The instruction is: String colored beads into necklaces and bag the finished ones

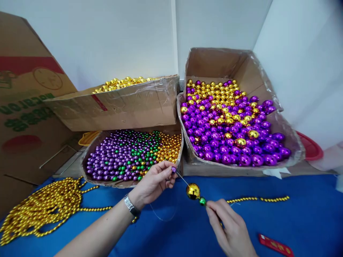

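Note:
My left hand (158, 181) pinches a small purple bead (174, 170) between thumb and fingers. From that bead a thin needle or stiff wire (182, 177) slants down to a large shiny gold ball (193, 191). Directly beside the ball is a small green bead (202, 201), on the same line. My right hand (227, 223) is closed at the green bead, gripping the bead strand there; what lies inside its fingers is mostly hidden. A clear thread (163, 218) loops over the blue cloth below my left hand.
Behind my hands, one cardboard box (85, 170) holds small purple, green and gold beads. Another box (183, 130) contains larger purple and gold balls. Gold bead strands (48, 207) are heaped at left on the blue cloth (166, 239). A red object (276, 245) lies at lower right.

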Available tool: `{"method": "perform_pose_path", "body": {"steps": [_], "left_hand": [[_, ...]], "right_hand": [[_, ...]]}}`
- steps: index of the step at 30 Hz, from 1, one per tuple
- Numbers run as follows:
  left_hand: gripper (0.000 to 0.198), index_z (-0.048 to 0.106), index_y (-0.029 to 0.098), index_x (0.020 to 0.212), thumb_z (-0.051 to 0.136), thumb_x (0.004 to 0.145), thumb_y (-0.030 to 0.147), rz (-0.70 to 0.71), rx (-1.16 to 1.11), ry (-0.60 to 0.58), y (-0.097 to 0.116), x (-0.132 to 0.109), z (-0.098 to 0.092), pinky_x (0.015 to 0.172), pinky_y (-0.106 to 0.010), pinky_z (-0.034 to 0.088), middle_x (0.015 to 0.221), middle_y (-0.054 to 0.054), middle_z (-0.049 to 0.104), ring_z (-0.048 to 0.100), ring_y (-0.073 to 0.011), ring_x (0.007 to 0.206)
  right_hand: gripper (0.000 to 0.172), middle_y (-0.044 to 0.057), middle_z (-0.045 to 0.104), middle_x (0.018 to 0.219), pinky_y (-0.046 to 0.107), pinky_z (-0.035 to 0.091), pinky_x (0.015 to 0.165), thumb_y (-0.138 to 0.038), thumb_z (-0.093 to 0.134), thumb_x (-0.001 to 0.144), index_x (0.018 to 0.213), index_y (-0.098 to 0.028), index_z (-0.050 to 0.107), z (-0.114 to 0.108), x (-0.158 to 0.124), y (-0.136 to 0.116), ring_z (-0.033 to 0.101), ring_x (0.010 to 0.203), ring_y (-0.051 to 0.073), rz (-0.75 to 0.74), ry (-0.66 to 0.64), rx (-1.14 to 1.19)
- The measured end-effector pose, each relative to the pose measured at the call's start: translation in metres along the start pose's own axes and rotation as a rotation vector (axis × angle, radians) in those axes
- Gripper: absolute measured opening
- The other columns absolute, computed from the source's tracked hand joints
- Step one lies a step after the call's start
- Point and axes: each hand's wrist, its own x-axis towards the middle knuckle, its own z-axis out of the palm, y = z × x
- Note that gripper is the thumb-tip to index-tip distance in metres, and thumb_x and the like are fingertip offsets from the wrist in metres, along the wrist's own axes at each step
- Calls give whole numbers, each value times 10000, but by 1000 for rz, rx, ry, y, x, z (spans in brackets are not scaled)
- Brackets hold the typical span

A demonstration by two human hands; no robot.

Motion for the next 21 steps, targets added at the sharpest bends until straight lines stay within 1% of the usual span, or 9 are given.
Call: {"method": "perform_pose_path", "body": {"steps": [5, 16, 19, 21], "left_hand": [[133, 535, 157, 867, 606, 844, 268, -6, -3, -1, -4, -2, 1, 535, -200, 428, 741, -38, 609, 560, -96, 592], [136, 511, 159, 866, 575, 866, 279, 4, -12, 17, -8, -6, 2, 559, -198, 444, 790, -40, 626, 573, -89, 613], [145, 514, 165, 877, 601, 847, 276, 35, 48, 40, -9, -7, 3, 556, -199, 446, 801, -36, 629, 569, -90, 617], [177, 534, 163, 879, 656, 803, 265, 91, 163, 69, -10, -8, 5, 566, -205, 454, 797, -27, 621, 566, -98, 638]], "right_hand": [[172, 29, 552, 785, 245, 435, 602, -143, 435, 925, 1040, -200, 550, -1, -2, -1, 554, 645, 134, -3, -17, 7], [167, 40, 551, 787, 248, 442, 609, -143, 425, 931, 1028, -192, 552, -2, -2, -4, 552, 658, 139, -26, -35, -21], [175, 43, 549, 777, 245, 439, 598, -150, 420, 935, 1037, -191, 556, -2, -2, -4, 543, 644, 137, -28, -39, -55], [180, 43, 552, 774, 245, 442, 602, -155, 419, 936, 1038, -194, 562, 1, -4, -2, 547, 644, 138, -28, -25, -81]]}}
